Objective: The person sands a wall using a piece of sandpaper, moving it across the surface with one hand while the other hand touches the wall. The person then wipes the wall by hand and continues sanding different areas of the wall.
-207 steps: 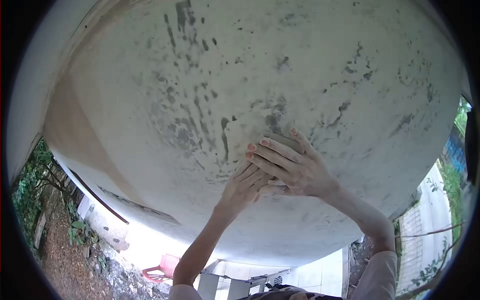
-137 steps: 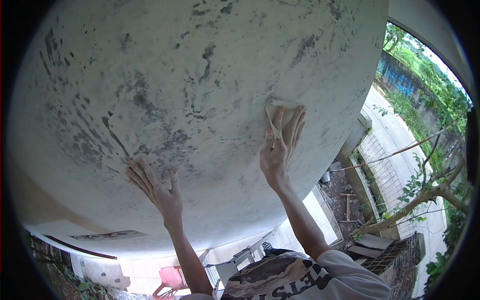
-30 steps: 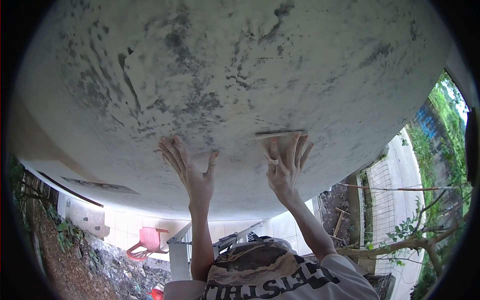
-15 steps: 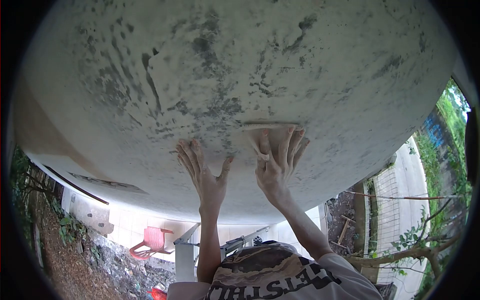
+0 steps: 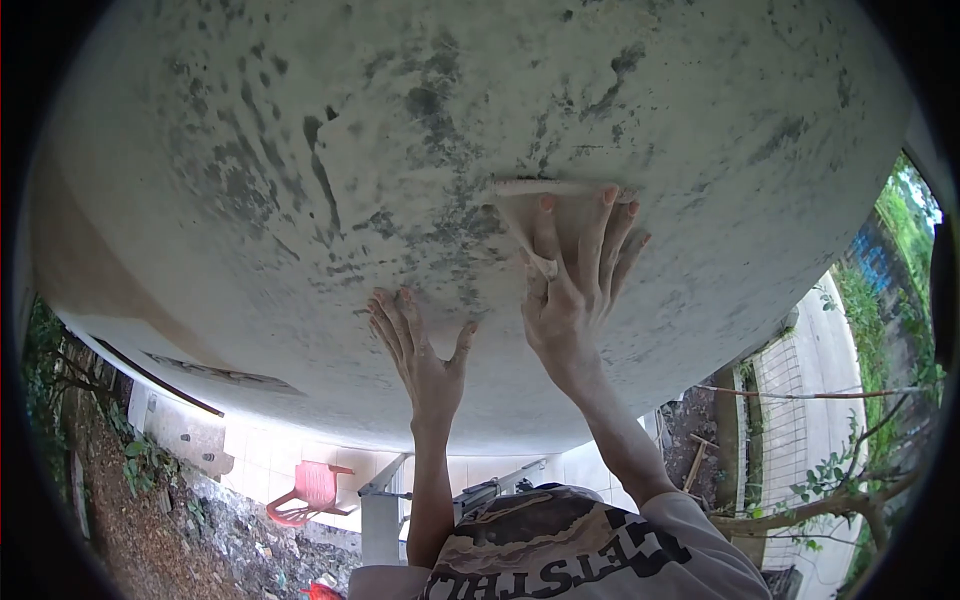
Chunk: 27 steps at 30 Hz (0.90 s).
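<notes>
Item one: a broad, pale grey-white, plaster-like surface (image 5: pixel 690 220), bowed in the wide lens and filling most of the view. We list dark grey blotches and streaks (image 5: pixel 432 110) across its upper and left parts, and a dull brown band (image 5: pixel 110 290) along its left side.

Item two: a thin, pale, flexible sheet (image 5: pixel 573 220), laid flat against the surface, its straight far edge just below a dark patch.

Item three: the right hand (image 5: pixel 570 295), dusted whitish. Its grip holds the sheet: fingers spread over it, a folded corner caught beside the thumb.

Item four: the left hand (image 5: pixel 425 365), also dusty, holding nothing. Its grip is wide, thumb set well apart from the fingers; the fingertips appear to rest on the surface.

Lower entries: a red plastic chair (image 5: pixel 312 487) and a grey metal frame (image 5: pixel 380 525), perhaps a stepladder.

Condition: we judge the work partway. The area around and below the hands looks fairly even and pale; above and leftward, the blotches stand plentiful. Whether the even part is finished, we cannot tell.
</notes>
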Motion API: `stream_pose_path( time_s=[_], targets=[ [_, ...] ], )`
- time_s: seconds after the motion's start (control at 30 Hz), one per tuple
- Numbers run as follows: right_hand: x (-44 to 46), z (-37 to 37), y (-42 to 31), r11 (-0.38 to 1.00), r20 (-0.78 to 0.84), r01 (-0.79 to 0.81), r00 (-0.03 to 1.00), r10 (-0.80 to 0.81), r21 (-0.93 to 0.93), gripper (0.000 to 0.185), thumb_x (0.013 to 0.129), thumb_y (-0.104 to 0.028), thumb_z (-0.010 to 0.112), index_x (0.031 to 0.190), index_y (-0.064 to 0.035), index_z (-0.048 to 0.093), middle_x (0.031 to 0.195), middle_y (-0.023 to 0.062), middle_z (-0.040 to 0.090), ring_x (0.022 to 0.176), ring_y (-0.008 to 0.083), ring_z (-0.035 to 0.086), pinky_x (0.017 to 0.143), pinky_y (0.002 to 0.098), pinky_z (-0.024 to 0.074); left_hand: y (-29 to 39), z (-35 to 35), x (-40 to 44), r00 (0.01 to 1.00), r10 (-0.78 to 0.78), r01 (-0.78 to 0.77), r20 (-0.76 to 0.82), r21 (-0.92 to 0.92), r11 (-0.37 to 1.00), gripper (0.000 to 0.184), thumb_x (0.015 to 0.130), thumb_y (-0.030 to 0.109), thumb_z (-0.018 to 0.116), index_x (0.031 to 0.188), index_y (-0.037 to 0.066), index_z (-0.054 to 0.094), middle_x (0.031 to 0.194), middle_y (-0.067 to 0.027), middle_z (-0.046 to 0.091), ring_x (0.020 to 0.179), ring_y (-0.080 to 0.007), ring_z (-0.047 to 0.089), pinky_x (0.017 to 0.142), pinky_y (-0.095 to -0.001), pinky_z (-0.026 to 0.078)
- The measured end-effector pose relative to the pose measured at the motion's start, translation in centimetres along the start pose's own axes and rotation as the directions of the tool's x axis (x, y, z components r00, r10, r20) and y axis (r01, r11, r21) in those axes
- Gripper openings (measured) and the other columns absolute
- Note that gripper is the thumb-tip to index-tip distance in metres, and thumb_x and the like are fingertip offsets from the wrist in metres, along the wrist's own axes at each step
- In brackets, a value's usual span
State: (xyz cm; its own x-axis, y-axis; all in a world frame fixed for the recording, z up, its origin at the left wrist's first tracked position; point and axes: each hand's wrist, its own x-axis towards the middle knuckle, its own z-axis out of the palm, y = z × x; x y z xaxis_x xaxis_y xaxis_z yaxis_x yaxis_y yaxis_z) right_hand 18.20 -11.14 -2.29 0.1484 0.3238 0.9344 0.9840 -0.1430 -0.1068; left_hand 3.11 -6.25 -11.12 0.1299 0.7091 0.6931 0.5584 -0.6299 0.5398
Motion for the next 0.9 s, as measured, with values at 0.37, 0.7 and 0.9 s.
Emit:
stream_pose_path(
  time_s=[0.37,0.7,0.9],
  targets=[
    [-0.2,-0.4,2.8,0.997,-0.054,0.049,0.997,-0.052,-0.058,0.04,0.101,-0.032,0.037,0.135,-0.0199,0.053,0.155,0.0177,0.021,0.143,0.0408,0.012,0.113,0.0619,0.0098,0.2,-0.3,0.3,1.0,0.014,-0.014,0.021,0.012,1.0,0.099,0.08,0.041,0.072,0.152,0.01,0.011,0.157,-0.0204,-0.001,0.144,-0.0387,-0.005,0.116,-0.0543,0.003],
    [10.4,-2.4,5.1,0.976,-0.267,0.157,0.944,-0.194,-0.151,0.038,0.1,-0.033,0.039,0.131,-0.0196,0.056,0.153,0.0167,0.025,0.143,0.0393,0.013,0.114,0.0611,0.0126,3.6,-0.9,2.8,0.996,0.068,-0.067,-0.065,0.026,0.997,0.099,0.082,0.049,0.068,0.151,0.006,0.011,0.156,-0.0231,-0.002,0.143,-0.0427,-0.007,0.113,-0.0605,0.0],
    [16.4,-6.8,9.2,0.998,-0.474,0.034,0.879,-0.058,-0.06,0.027,0.098,-0.026,0.047,0.114,-0.0184,0.067,0.155,0.0125,0.022,0.144,0.0383,0.013,0.114,0.0618,0.0105,3.9,-1.3,3.9,0.989,0.138,-0.133,-0.062,0.074,0.988,0.098,0.082,0.05,0.067,0.151,0.008,0.012,0.157,-0.0204,0.0,0.144,-0.0413,-0.007,0.114,-0.0598,0.0]
  ],
)
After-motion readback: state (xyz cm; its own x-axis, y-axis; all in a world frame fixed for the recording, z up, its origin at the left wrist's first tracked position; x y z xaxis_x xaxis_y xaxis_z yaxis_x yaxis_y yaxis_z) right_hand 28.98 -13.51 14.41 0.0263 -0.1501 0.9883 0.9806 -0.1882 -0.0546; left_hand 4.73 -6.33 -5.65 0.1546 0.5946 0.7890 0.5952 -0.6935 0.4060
